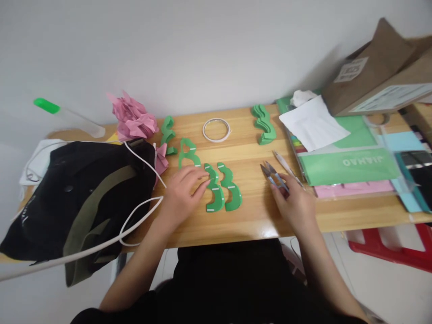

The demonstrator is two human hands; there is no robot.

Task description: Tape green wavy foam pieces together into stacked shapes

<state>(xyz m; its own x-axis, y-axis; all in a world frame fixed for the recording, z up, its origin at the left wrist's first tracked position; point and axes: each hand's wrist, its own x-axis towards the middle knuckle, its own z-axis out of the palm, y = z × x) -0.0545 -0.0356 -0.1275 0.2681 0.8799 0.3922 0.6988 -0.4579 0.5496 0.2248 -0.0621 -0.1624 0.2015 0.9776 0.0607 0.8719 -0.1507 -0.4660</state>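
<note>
Two wavy green paper cutouts lie side by side in front of me, a left cutout (218, 198) and a right cutout (232, 193). Short white tape strips mark both. My left hand (182, 193) is at the left cutout's upper edge, thumb and forefinger nearly together; what is between them is too small to make out. In my right hand (297, 202) is a pair of thread snips (275, 174), blades pointing up and left over the table. Another green cutout (189, 157) with white strips lies beyond my left fingers.
A roll of white tape (204, 130) lies between green paper stacks, one left (167, 130) and one right (265, 126). Pink folded paper (133, 119) and a black bag (101, 180) with a white cable are at left. A white pen-like tool (285, 164), green packet (351, 166) and cardboard box (378, 76) are right.
</note>
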